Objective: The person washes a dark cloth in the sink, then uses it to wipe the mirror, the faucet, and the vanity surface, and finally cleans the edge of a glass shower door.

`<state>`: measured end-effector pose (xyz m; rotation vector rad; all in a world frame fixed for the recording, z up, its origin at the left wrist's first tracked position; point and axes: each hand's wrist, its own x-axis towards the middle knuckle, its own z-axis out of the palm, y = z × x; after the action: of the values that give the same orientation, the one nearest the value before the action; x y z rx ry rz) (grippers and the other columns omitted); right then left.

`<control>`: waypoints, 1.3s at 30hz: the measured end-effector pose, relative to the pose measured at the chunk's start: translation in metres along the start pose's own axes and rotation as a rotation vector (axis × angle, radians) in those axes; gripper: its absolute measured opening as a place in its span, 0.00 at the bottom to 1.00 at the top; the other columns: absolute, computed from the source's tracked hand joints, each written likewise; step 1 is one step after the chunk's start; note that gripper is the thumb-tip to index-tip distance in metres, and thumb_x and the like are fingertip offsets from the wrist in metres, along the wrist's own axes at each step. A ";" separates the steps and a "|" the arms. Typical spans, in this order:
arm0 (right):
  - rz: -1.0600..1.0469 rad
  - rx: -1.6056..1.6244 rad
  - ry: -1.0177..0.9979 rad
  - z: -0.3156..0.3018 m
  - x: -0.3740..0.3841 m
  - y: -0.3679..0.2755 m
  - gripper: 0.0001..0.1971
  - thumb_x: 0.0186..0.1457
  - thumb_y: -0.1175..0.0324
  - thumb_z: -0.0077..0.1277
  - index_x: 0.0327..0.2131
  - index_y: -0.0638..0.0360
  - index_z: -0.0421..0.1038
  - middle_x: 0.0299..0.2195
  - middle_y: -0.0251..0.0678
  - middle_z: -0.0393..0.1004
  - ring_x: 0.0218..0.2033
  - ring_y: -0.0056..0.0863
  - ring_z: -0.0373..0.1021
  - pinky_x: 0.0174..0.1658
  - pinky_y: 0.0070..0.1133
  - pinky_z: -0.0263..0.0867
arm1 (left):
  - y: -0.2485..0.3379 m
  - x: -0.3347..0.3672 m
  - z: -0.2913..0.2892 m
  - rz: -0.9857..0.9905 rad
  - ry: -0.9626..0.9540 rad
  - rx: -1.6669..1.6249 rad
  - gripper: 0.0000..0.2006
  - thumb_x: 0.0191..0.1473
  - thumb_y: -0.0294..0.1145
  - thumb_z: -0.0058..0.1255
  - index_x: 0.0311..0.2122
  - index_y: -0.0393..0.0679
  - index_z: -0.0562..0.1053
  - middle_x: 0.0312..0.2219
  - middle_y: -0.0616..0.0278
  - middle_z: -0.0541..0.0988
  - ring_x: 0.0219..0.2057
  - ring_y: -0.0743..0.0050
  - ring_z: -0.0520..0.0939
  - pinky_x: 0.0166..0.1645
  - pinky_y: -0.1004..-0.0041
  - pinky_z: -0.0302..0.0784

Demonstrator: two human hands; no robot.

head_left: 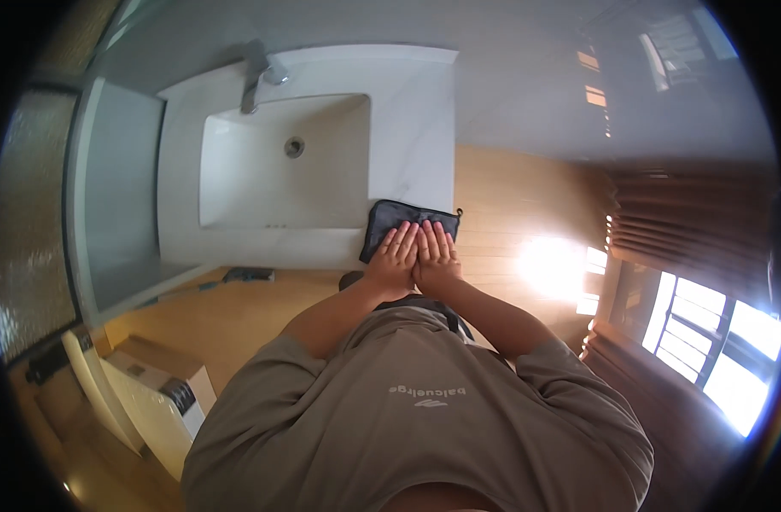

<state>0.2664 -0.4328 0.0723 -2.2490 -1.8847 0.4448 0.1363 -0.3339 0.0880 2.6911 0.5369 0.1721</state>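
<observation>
One line of pale lettering (pixel 427 392) is printed across the chest of the grey-brown shirt (pixel 407 452), inverted as viewed. A small pale emblem (pixel 428 404) sits on its near side. At near left, a box (pixel 147 363) appears to carry a dark panel (pixel 181 395) (any print there is illegible).

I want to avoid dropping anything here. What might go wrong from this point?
The dark pouch lies at the countertop's front right corner, so a push rightward might send it over the edge.

The basin lies open close by on the left; a shove that way could tip the pouch in.

The left hand and right hand lie flat on it, so leaning hard might make it slip.
</observation>
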 end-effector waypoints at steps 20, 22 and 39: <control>-0.196 -0.097 -0.158 0.030 0.101 -0.207 0.41 0.59 0.46 0.34 0.65 0.69 0.40 0.68 0.48 0.36 0.69 0.43 0.30 0.68 0.38 0.24 | -0.158 -0.145 -0.103 -0.069 -0.141 0.086 0.46 0.37 0.45 0.60 0.60 0.29 0.56 0.62 0.41 0.54 0.66 0.46 0.50 0.68 0.54 0.42; -0.227 -0.121 -0.141 0.052 0.135 -0.266 0.42 0.57 0.44 0.35 0.65 0.66 0.42 0.68 0.46 0.37 0.69 0.42 0.31 0.68 0.37 0.25 | -0.208 -0.183 -0.127 -0.142 -0.159 0.053 0.48 0.38 0.46 0.58 0.62 0.31 0.53 0.64 0.42 0.51 0.67 0.47 0.47 0.69 0.55 0.39; -0.289 -0.154 -0.150 0.089 0.193 -0.403 0.39 0.59 0.48 0.34 0.66 0.60 0.38 0.69 0.38 0.34 0.70 0.35 0.29 0.69 0.31 0.24 | -0.303 -0.271 -0.181 -0.271 -0.274 0.210 0.67 0.29 0.64 0.64 0.64 0.29 0.42 0.65 0.39 0.42 0.67 0.42 0.37 0.69 0.52 0.32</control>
<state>-0.1082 -0.1742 0.0953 -2.0315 -2.3497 0.4470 -0.2517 -0.1189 0.1223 2.7393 0.8626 -0.3402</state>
